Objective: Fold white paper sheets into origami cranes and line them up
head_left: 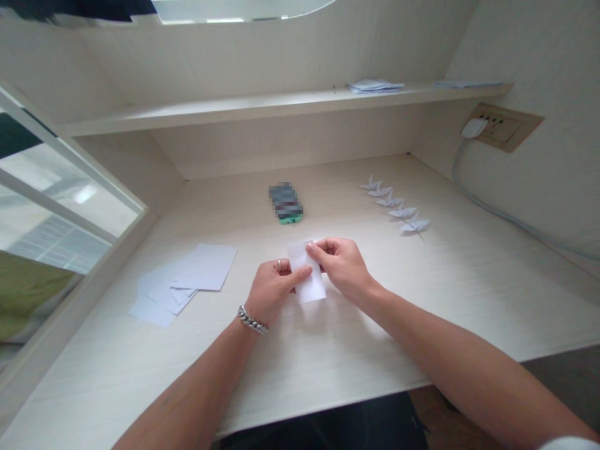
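A small folded sheet of white paper point(309, 281) is held just above the pale wooden desk point(328, 350), near its middle. My left hand point(274, 290), with a ring and a chain bracelet, pinches the sheet's left edge. My right hand point(341, 265) pinches its upper right corner, fingers curled over the top. Both hands are closed on the paper.
A loose pile of white paper sheets point(182, 281) lies to the left. A row of several folded paper cranes point(396, 206) runs along the right back. A phone point(285, 203) lies behind the hands. A shelf point(281, 103) holds more paper; a wall socket point(501, 125) has a plug and cable.
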The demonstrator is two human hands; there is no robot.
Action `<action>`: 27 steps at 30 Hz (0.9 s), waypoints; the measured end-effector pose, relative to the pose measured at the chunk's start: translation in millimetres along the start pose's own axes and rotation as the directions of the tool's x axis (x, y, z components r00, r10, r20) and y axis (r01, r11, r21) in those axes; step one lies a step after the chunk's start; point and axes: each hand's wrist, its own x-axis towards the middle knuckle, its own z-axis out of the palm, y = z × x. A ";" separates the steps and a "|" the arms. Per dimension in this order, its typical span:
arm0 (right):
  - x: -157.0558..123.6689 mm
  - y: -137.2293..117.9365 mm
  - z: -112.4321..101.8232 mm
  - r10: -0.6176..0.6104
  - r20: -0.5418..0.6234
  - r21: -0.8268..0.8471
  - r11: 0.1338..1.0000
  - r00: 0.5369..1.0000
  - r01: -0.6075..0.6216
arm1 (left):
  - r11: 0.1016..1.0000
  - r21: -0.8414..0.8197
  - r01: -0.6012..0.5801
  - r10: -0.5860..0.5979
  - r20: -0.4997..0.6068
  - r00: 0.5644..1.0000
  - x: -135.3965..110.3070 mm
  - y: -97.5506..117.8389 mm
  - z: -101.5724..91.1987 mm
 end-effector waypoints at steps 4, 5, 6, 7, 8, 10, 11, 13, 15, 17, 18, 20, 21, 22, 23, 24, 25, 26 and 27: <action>0.8 -2.2 0.9 -0.008 -0.021 -0.022 1.000 1.000 0.008 | 0.995 0.097 -0.034 0.042 -0.090 0.995 2.9 -6.2 1.5; 0.7 -3.2 1.4 -0.006 -0.025 -0.025 1.000 1.000 0.006 | 0.992 0.121 -0.040 0.053 -0.100 0.994 3.6 -7.3 1.6; 0.5 -4.2 1.9 -0.003 -0.030 -0.025 1.000 1.000 0.002 | 0.989 0.141 -0.050 0.065 -0.108 0.992 4.2 -8.2 1.6; 0.3 -5.0 2.4 0.002 -0.033 -0.023 1.000 0.999 -0.003 | 0.986 0.154 -0.061 0.080 -0.117 0.990 4.7 -9.0 1.7; 0.0 -5.6 2.7 0.007 -0.034 -0.018 1.000 0.999 -0.007 | 0.985 0.157 -0.073 0.093 -0.129 0.987 5.1 -9.6 1.6; -0.2 -5.7 2.7 0.012 -0.034 -0.006 1.000 0.999 -0.013 | 0.987 0.129 -0.093 0.115 -0.168 0.979 5.9 -9.8 0.9; -0.2 -5.2 2.4 0.012 -0.036 -0.002 1.000 0.999 -0.012 | 0.990 0.103 -0.101 0.119 -0.192 0.974 6.4 -9.3 0.1; 0.0 -3.4 1.5 0.007 -0.039 0.000 1.000 0.999 -0.008 | 0.992 0.047 -0.114 0.122 -0.221 0.968 7.1 -7.1 -2.0; 0.0 -1.5 0.8 0.005 -0.021 -0.002 1.000 1.000 -0.005 | 0.992 0.012 -0.128 0.128 -0.200 0.971 7.5 -4.2 -3.9; -0.5 -0.6 1.1 0.008 0.020 0.006 1.000 1.000 -0.008 | 0.991 -0.016 -0.135 0.130 -0.180 0.975 7.8 -2.2 -4.7; -1.0 -0.7 1.8 0.012 0.042 0.015 1.000 0.999 -0.012 | 0.990 -0.031 -0.139 0.131 -0.182 0.975 7.9 -1.9 -4.6; -2.3 -2.0 4.1 0.025 0.075 0.038 0.999 0.997 -0.028 | 0.987 -0.055 -0.153 0.138 -0.211 0.968 8.3 -3.0 -4.0; -3.0 -2.7 5.5 0.034 0.085 0.051 0.998 0.996 -0.038 | 0.985 -0.054 -0.164 0.148 -0.226 0.963 8.5 -4.1 -3.7; -3.6 -3.4 6.9 0.042 0.093 0.063 0.997 0.995 -0.048 | 0.984 -0.042 -0.176 0.161 -0.238 0.958 8.9 -5.3 -3.7; -4.1 -3.8 8.3 0.049 0.100 0.075 0.996 0.994 -0.057 | 0.982 -0.017 -0.187 0.177 -0.252 0.951 9.3 -6.4 -3.9; -4.5 -3.9 9.4 0.054 0.102 0.084 0.994 0.993 -0.063 | 0.980 0.016 -0.199 0.196 -0.275 0.941 9.8 -7.2 -4.6; -4.7 -3.6 10.3 0.055 0.103 0.088 0.994 0.993 -0.064 | 0.976 0.056 -0.210 0.217 -0.308 0.926 10.4 -7.5 -5.6; -4.8 -3.2 10.7 0.054 0.101 0.085 0.994 0.993 -0.063 | 0.971 0.099 -0.217 0.238 -0.346 0.907 11.0 -7.4 -6.9; -4.8 -2.6 10.8 0.053 0.096 0.079 0.995 0.994 -0.061 | 0.966 0.132 -0.221 0.255 -0.385 0.887 11.5 -6.7 -8.3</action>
